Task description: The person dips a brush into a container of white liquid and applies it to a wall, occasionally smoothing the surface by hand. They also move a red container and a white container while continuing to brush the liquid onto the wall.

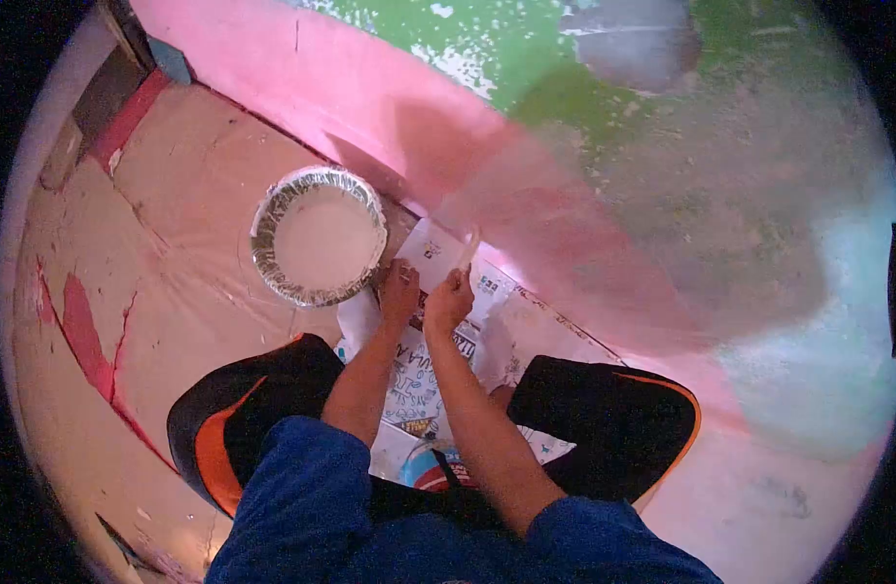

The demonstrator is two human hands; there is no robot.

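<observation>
At wall foot, between the knees: left hand (399, 292), closed on the lower edge of a flat white card (430, 251). Right hand (450, 298), just beside the left, fist closed round a pale scraper (469, 243), blade up at the card's right edge; contact cannot be told. Bucket (261, 243), silvery rim, white fill, on floor just left of the hands. Printed sheet (409, 389), on floor beneath the forearms. Wall (370, 88), pink below, green above.
</observation>
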